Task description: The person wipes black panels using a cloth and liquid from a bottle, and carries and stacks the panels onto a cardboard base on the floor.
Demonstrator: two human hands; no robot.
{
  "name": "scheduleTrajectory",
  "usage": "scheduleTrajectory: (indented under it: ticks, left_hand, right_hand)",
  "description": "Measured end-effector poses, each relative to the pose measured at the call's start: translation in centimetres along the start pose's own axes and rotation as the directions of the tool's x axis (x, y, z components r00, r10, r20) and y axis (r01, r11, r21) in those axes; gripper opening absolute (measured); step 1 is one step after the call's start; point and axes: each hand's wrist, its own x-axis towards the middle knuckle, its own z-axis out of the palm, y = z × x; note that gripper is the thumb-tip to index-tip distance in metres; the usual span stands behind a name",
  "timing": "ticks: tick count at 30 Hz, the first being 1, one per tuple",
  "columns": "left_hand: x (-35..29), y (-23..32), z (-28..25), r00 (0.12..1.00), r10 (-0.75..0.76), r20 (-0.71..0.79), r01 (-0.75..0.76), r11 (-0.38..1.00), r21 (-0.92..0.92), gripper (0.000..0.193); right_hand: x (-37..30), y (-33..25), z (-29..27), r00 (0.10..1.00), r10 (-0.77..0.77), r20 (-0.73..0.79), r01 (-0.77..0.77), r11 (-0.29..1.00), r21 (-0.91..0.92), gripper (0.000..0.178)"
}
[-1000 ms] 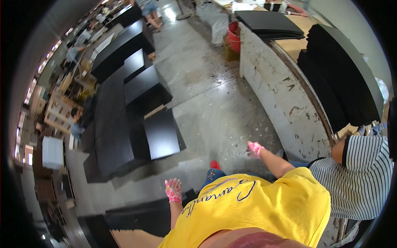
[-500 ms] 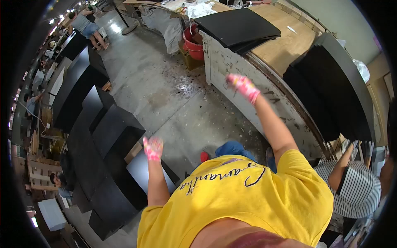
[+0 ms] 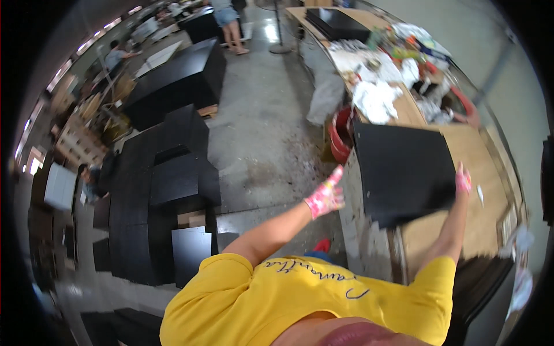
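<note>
A short stack of black panels (image 3: 404, 167) lies on the wooden workbench (image 3: 430, 239) to my front right, its lower panels slightly out of line. My left hand (image 3: 326, 197), in a pink patterned glove, is held over the floor just left of the stack. Its fingers are apart and it holds nothing. My right hand (image 3: 463, 180), gloved alike, is at the right edge of the top panel with its fingers stretched out. Whether it touches the panel I cannot tell.
A red bucket (image 3: 340, 135) stands on the floor beside the bench. White crumpled plastic (image 3: 375, 101) lies beyond the panels. Black panels (image 3: 485, 294) stand at the lower right. Large black stacks (image 3: 130, 202) fill the left. A person (image 3: 226, 23) stands far ahead.
My view has turned right toward the bench. My left hand has moved across to the panels' left side. My right hand has gone from the bench's front to the panels' right edge.
</note>
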Motion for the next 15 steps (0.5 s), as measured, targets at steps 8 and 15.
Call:
scheduleTrajectory:
  ticks: [8,15]
  left_hand:
    - [3.2,-0.9,9.6,0.956,0.124,0.265,-0.022,0.933,-0.358,0.067]
    - [4.2,-0.2,10.4,0.982,0.063,0.176,-0.002,0.945,-0.326,0.061]
  right_hand:
    - [4.6,0.4,1.5,0.949,-0.016,0.315,-0.038,0.985,0.166,0.072]
    - [11.3,7.0,6.9,0.735,-0.278,0.619,-0.295,0.690,0.661,0.082]
